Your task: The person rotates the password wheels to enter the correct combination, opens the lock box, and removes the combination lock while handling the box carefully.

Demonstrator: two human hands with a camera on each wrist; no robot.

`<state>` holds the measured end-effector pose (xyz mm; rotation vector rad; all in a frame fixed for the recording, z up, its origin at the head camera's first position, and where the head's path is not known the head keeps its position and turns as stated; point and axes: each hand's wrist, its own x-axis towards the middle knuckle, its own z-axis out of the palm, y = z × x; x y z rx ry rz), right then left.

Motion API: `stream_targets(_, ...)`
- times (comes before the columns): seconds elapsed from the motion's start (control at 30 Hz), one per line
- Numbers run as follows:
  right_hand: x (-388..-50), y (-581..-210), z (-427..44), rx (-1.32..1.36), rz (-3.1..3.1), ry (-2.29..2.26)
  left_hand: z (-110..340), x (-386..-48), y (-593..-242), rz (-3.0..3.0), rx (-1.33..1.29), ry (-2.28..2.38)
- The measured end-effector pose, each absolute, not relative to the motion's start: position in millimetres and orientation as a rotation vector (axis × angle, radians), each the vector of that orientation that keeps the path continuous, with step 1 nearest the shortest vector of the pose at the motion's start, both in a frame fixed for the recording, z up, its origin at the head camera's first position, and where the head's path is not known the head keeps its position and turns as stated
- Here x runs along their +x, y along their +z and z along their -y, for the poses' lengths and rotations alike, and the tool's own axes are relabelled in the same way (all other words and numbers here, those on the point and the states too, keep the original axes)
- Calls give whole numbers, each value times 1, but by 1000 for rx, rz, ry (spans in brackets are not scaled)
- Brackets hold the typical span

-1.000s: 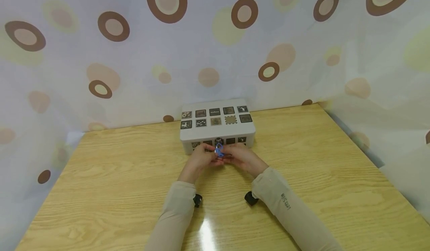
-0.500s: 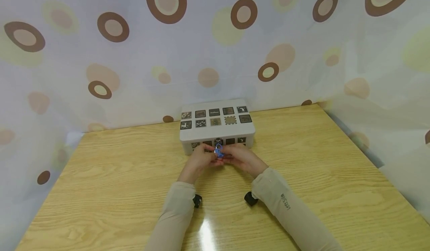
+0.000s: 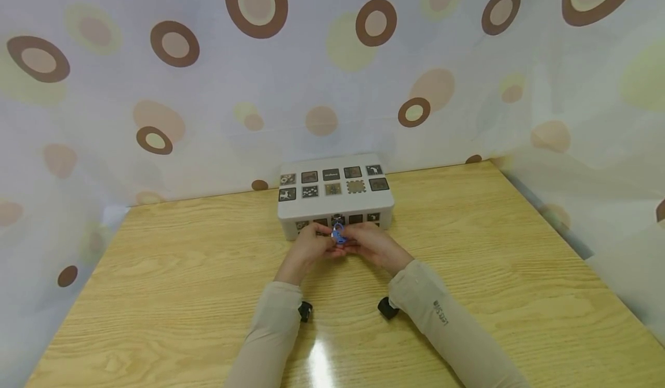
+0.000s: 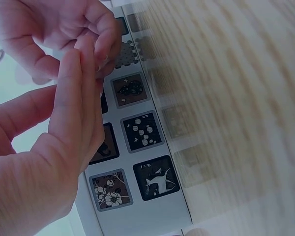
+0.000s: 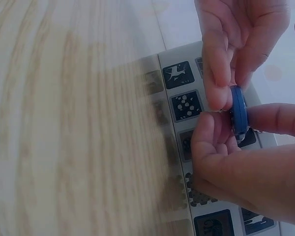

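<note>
Both hands meet at the front of a white box (image 3: 332, 204) printed with small square pictures. Between them is a small blue padlock (image 3: 340, 238), its shackle turned up near the metal clasp (image 3: 338, 217). My left hand (image 3: 307, 250) pinches one end of the padlock with thumb and fingers. From the other side my right hand (image 3: 378, 246) holds it, thumb on one face and curled fingers against the other, as the right wrist view shows the blue padlock (image 5: 240, 114) edge-on. Fingers hide it in the left wrist view. Whether the shackle passes through the clasp I cannot tell.
The box stands at the back of a wooden table (image 3: 182, 278), close to a spotted cloth backdrop (image 3: 291, 88). Cloth also hangs along the left and right sides. Black wrist cameras (image 3: 387, 308) sit under the forearms.
</note>
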<state>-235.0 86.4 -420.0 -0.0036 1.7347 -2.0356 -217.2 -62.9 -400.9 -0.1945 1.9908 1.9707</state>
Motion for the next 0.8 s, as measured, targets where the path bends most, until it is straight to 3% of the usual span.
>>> stream_targets(0.8, -236, -420, -88, 55, -1724, -2054, 63, -217, -403, -1961, -165, 1995)
